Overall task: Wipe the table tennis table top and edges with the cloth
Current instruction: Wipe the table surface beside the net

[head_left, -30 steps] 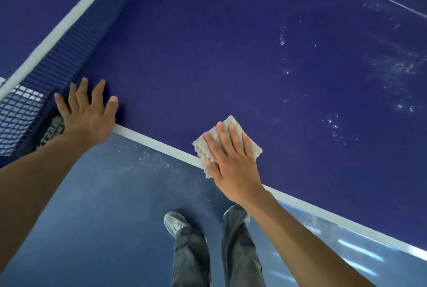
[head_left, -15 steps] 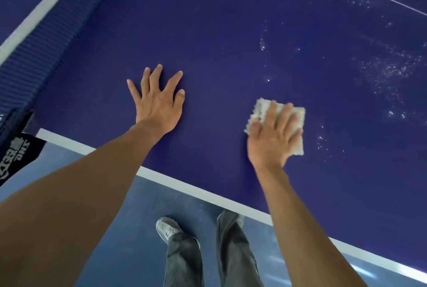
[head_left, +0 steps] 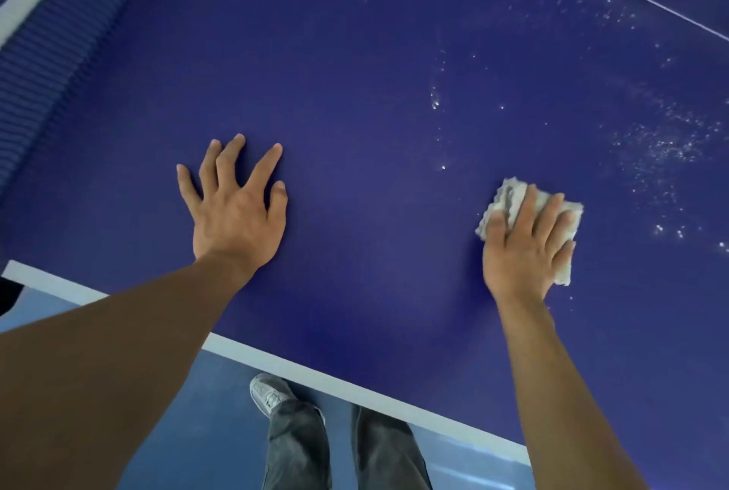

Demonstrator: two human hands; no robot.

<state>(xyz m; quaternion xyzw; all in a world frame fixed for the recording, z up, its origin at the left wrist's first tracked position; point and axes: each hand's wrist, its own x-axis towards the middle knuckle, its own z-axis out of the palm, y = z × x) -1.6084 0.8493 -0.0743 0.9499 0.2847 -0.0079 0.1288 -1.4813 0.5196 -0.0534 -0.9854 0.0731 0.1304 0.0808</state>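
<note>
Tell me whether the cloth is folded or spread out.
Folded: the cloth is a small thick pad, barely wider than the right hand pressing it, layered edges showing.

My left hand has left the corner by the net and now lies flat, fingers spread, out on the table top. My right hand has slid the cloth off the white edge line, inward and rightward, nearer the pale specks
</note>
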